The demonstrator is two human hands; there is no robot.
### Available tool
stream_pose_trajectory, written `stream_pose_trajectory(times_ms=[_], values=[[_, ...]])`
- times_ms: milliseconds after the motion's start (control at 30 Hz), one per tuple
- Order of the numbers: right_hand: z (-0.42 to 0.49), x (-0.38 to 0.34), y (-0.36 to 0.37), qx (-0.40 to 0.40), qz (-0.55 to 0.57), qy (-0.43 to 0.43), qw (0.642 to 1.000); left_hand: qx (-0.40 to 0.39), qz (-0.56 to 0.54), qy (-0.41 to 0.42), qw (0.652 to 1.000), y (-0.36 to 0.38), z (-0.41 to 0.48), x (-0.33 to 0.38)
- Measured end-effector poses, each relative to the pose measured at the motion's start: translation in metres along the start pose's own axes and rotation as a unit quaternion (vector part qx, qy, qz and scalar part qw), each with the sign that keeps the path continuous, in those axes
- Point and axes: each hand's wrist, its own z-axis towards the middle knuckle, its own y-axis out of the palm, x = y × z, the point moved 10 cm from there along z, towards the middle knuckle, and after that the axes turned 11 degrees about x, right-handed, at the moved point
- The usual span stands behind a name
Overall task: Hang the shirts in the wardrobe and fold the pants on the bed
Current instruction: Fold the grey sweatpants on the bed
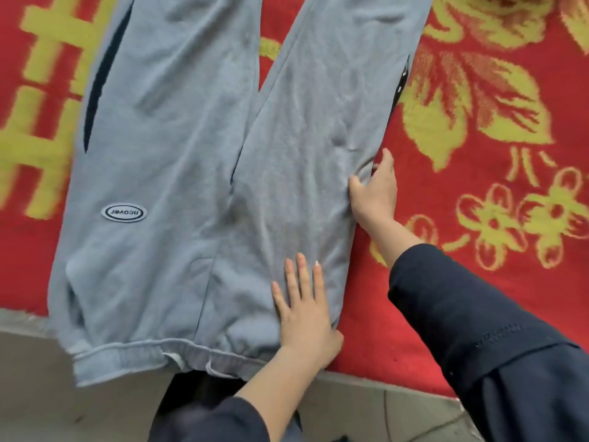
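Pants (178, 154) lie spread on bed (478, 193), waistband (127, 354) overhanging its lower edge. Left hand (306, 314) presses flat, fingers (301, 272) straight; right hand (376, 196) pinches their right edge, open bed beyond.

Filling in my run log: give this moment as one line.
task: fold | grey pants: spread on red blanket | left hand: pressed flat near waistband | right hand: pinches side edge

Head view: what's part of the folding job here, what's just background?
In the job: grey pants, spread on the red blanket; left hand, pressing flat near the waistband; right hand, pinching the pants' side edge.
Just there: floor tiles; dark sleeves.
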Motion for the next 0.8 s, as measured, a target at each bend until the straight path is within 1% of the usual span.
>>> stream_pose_trajectory(times_ms=[100,167,233,300,367,433,500,533,567,600,633,667,700,733,767,800], values=[[-0.001,0.012,0.002,-0.024,0.083,0.129,0.988,-0.01,0.036,-0.013,0.999,-0.006,0.0,0.007],[-0.001,0.015,0.005,-0.052,0.162,0.215,0.962,-0.031,0.02,0.003,0.999,-0.008,-0.002,0.01],[0.001,0.007,0.005,-0.079,0.226,0.263,0.935,-0.065,-0.042,0.018,0.997,-0.015,-0.007,0.005],[0.006,-0.012,-0.002,-0.08,0.228,0.267,0.933,-0.096,-0.18,0.005,0.979,-0.032,-0.011,-0.009],[0.011,-0.055,-0.009,-0.064,0.21,0.215,0.952,-0.093,-0.352,-0.032,0.931,-0.067,-0.012,-0.033],[0.011,-0.117,-0.01,-0.033,0.22,0.132,0.966,-0.08,-0.491,-0.076,0.864,-0.105,-0.012,-0.068],[0.005,-0.18,0.003,-0.013,0.247,0.069,0.966,-0.062,-0.581,-0.129,0.801,-0.133,-0.013,-0.116],[-0.003,-0.212,0.017,-0.032,0.27,0.04,0.961,-0.043,-0.607,-0.165,0.776,-0.142,-0.015,-0.146],[-0.015,-0.241,0.036,-0.074,0.303,0.015,0.95,-0.019,-0.624,-0.199,0.756,-0.15,-0.018,-0.178],[-0.032,-0.267,0.058,-0.139,0.327,-0.002,0.935,0.009,-0.631,-0.232,0.74,-0.158,-0.021,-0.21],[-0.051,-0.287,0.082,-0.208,0.323,-0.018,0.923,0.037,-0.622,-0.267,0.736,-0.162,-0.024,-0.244],[-0.069,-0.299,0.104,-0.268,0.281,-0.036,0.921,0.065,-0.601,-0.299,0.739,-0.164,-0.029,-0.276],[-0.084,-0.303,0.122,-0.304,0.215,-0.066,0.926,0.089,-0.573,-0.331,0.744,-0.162,-0.036,-0.306],[-0.096,-0.301,0.138,-0.318,0.141,-0.101,0.932,0.095,-0.553,-0.361,0.745,-0.156,-0.043,-0.329],[-0.104,-0.293,0.152,-0.322,0.075,-0.128,0.935,0.081,-0.551,-0.383,0.737,-0.147,-0.049,-0.342],[-0.111,-0.284,0.165,-0.326,0.028,-0.144,0.934,0.052,-0.559,-0.385,0.733,-0.137,-0.052,-0.346]])
